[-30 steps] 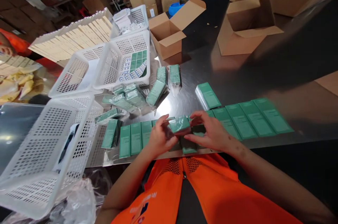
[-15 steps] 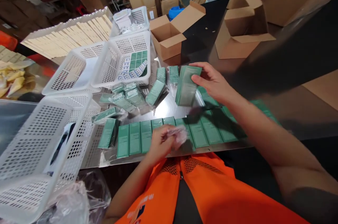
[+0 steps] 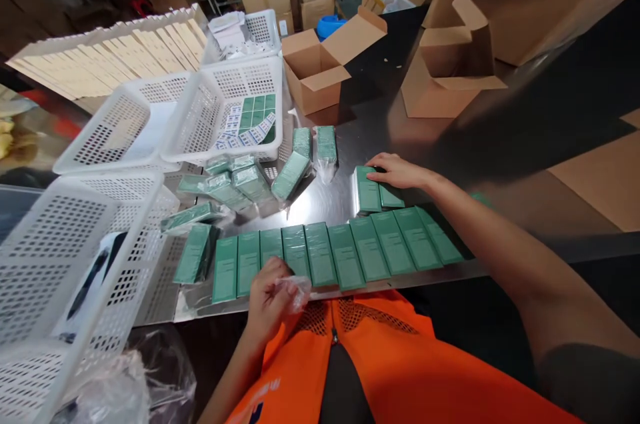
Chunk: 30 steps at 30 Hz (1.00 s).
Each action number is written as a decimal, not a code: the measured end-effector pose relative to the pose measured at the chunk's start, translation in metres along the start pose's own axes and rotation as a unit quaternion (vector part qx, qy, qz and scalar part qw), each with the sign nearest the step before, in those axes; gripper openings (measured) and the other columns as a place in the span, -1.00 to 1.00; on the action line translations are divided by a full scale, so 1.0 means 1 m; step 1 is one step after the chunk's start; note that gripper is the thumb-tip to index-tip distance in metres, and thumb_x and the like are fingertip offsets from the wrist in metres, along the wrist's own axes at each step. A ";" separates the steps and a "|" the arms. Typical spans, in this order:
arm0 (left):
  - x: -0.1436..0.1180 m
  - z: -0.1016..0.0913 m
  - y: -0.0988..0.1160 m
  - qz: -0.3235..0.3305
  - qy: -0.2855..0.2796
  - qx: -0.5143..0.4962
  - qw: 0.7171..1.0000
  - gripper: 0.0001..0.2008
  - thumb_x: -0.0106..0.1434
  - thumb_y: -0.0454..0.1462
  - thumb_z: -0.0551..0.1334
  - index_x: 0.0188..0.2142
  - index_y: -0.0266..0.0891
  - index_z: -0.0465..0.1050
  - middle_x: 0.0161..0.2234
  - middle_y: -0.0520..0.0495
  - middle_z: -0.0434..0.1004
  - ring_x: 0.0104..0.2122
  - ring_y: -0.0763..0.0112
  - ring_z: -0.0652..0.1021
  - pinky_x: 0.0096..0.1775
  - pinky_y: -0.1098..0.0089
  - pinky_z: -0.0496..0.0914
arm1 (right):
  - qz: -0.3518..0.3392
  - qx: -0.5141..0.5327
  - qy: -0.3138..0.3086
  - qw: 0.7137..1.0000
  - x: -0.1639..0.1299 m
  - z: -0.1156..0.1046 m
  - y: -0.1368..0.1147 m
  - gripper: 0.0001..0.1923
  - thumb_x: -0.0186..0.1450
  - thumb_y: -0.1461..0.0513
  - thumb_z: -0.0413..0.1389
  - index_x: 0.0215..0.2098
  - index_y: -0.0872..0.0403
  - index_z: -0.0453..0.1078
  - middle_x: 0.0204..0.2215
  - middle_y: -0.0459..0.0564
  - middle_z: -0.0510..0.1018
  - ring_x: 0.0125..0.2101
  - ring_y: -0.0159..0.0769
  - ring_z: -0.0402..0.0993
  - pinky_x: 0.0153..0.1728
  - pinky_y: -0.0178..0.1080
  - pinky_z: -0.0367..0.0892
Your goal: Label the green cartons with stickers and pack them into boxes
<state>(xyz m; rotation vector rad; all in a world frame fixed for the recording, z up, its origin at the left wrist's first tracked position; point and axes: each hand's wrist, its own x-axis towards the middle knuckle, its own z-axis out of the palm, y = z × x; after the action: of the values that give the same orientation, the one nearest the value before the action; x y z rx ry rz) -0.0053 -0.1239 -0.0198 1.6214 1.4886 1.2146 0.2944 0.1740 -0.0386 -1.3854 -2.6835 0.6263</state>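
Observation:
My right hand (image 3: 395, 171) grips a green box (image 3: 367, 189) by its far end, beside another green box (image 3: 391, 195) lying partly under my wrist. In front of them a row of green boxes (image 3: 345, 254) runs side by side along the table's near edge. Crumpled clear plastic wrap (image 3: 296, 292) is pinched in my left hand (image 3: 271, 292), which is closed over the lower left of that row. Several green packs in clear wrap (image 3: 253, 183) lie in a loose heap to the left, with a wrapped pack (image 3: 327, 146) standing apart near the middle.
White perforated baskets (image 3: 227, 114) line the left, one holding green boxes and label sheets (image 3: 257, 134). Two opened cardboard cartons (image 3: 315, 77) stand at the back. Clear plastic bags (image 3: 160, 371) hang below the table at lower left.
My right hand has lowered the green box from the air onto the table, behind the row. My left hand has moved left and nearer to me, still holding the plastic wrap.

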 end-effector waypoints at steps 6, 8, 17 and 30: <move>-0.010 -0.002 -0.011 -0.020 -0.001 0.011 1.000 -0.46 0.40 0.04 0.08 -0.64 -0.16 0.17 -0.61 -0.01 0.23 -0.55 0.32 0.34 -0.52 0.26 0.24 | -0.023 0.023 -0.035 0.999 0.000 0.001 -0.001 -0.48 0.39 0.02 -0.01 0.20 0.06 0.44 0.11 0.15 0.53 0.13 0.02 0.41 0.19 0.05 0.27; -0.012 -0.003 -0.012 -0.022 -0.002 0.013 1.000 -0.46 0.40 0.04 0.08 -0.64 -0.15 0.17 -0.62 -0.02 0.23 -0.55 0.32 0.35 -0.53 0.26 0.25 | -0.028 0.025 -0.039 0.999 0.001 0.002 -0.005 -0.47 0.39 0.03 -0.02 0.22 0.06 0.43 0.12 0.15 0.52 0.14 0.02 0.40 0.21 0.05 0.25; -0.009 0.019 0.001 0.171 0.015 0.307 0.936 -0.42 0.18 0.28 0.25 -0.49 -0.21 0.41 -0.36 -0.19 0.53 -0.35 0.17 0.54 -0.42 0.21 0.43 | -0.008 -0.038 -0.008 0.999 0.008 -0.005 -0.036 -0.47 0.33 0.01 0.07 0.19 0.02 0.44 0.19 0.26 0.43 0.17 0.29 0.30 0.08 0.29 0.25; 0.010 0.057 -0.023 0.222 -0.177 0.307 0.908 -0.58 0.29 0.04 0.31 -0.20 -0.33 0.53 0.27 -0.39 0.39 0.33 -0.11 0.31 0.30 -0.04 0.30 | -0.259 -0.127 -0.023 0.957 0.093 0.011 -0.150 -0.10 0.25 0.21 0.26 0.46 0.08 -0.02 0.44 0.25 0.07 0.40 0.21 -0.05 0.24 0.20 0.08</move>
<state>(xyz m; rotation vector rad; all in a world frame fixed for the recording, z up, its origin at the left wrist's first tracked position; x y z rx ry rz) 0.0366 -0.1022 -0.0601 2.5534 1.3744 0.6088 0.1212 0.1665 -0.0042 -0.6395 -3.0574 0.2725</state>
